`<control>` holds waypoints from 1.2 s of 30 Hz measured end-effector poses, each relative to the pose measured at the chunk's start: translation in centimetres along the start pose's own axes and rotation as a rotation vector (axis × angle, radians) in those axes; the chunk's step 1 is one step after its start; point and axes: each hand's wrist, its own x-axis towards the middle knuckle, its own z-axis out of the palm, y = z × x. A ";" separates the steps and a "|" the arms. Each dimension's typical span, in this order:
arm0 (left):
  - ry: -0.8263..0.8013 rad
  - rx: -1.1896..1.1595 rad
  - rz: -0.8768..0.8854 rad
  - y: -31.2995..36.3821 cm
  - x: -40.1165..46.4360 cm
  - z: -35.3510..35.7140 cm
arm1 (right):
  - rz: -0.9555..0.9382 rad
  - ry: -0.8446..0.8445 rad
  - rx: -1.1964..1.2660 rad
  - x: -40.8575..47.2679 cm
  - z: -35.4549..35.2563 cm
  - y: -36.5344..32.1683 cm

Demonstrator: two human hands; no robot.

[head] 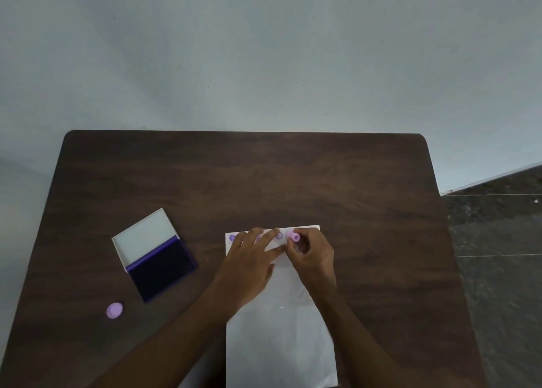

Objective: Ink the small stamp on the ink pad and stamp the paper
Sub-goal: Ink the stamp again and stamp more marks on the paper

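A dark wood-grain tabletop (264,176) fills the lower part of the view, set against a pale wall (264,50), with dark speckled floor (498,241) showing off its right edge. A white sheet of paper (281,343) lies on the near middle of the tabletop, its long side running away from the person, and a row of purple stamp marks (279,235) sits along its far edge. To the left of the paper, well apart from it, the ink pad (161,273) lies open, its dark purple pad facing up and its white lid (145,235) folded back on the far side. The left hand (249,258) rests flat on the far part of the paper, its fingers (271,235) spread and straight, some of the marks showing between them. Just beside it, the right hand (311,252) pinches the small stamp (293,236), a pink stamp tilted at the far right part of the paper next to the last mark; the fingers curl round its near side, so that only its far end shows beyond them. Whether the stamp touches the paper cannot be told. A small round pink cap (114,310) lies on the tabletop near the left edge, in front of the ink pad and apart from it
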 end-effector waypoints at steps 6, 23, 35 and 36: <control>0.000 -0.011 0.002 0.0 0.2 -0.4 | -0.003 -0.013 -0.038 0.1 0.2 0.1; -0.010 0.010 -0.001 -0.1 0.4 -0.2 | 0.060 -0.107 -0.023 0.8 0.1 -0.3; -0.013 0.053 0.007 -0.2 0.4 0.1 | 0.105 -0.113 0.039 0.7 0.1 -0.2; -0.014 0.051 0.007 -0.2 0.3 0.2 | 0.112 -0.117 0.047 0.7 0.1 -0.2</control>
